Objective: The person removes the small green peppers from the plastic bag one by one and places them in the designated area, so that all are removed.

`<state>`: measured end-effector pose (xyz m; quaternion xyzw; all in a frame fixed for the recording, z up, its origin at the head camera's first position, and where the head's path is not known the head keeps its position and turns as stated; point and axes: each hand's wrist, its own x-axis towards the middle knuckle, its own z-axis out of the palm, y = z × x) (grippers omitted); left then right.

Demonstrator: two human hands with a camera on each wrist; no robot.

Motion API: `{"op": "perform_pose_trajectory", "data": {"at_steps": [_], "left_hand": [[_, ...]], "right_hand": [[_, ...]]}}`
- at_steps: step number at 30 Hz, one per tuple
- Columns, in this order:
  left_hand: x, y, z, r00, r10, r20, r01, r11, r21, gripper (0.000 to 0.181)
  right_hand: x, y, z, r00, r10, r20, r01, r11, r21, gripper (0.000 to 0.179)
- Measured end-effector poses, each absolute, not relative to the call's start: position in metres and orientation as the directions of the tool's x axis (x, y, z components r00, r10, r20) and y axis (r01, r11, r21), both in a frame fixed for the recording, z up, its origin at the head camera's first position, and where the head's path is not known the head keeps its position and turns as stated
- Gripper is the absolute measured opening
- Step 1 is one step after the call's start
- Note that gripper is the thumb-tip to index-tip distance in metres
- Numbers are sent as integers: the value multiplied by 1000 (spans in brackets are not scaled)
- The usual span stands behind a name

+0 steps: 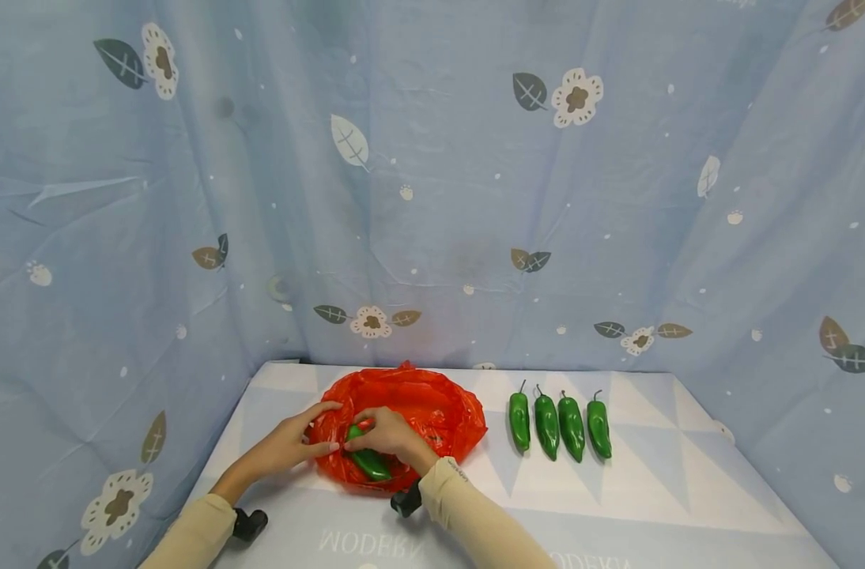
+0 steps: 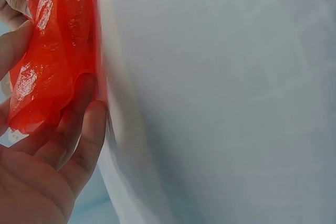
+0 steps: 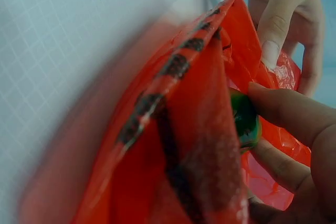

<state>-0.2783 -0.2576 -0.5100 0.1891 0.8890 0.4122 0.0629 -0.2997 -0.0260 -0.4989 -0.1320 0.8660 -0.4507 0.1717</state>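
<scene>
A red plastic bag lies opened out on the table, its mouth facing up. My left hand grips the bag's near-left side, thumb at the rim and fingers along the outside, as the left wrist view shows through the thin red film. Between the thumb and fingers of my right hand is a green chili pepper, held over the bag's left part, inside the rim. In the right wrist view the pepper shows end-on, partly hidden by the bag's printed edge.
Several more green chili peppers lie in a row right of the bag, stems pointing away. The pale patterned table meets a blue floral curtain at its back and sides.
</scene>
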Motion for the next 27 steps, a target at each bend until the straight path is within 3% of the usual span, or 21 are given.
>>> {"op": "perform_pose_trajectory", "data": {"at_steps": [27], "left_hand": [[-279, -261, -509, -907, 418, 46, 300, 566, 768, 68]], "right_hand": [[-303, -22, -504, -938, -315, -147, -40, 518, -855, 33]]}}
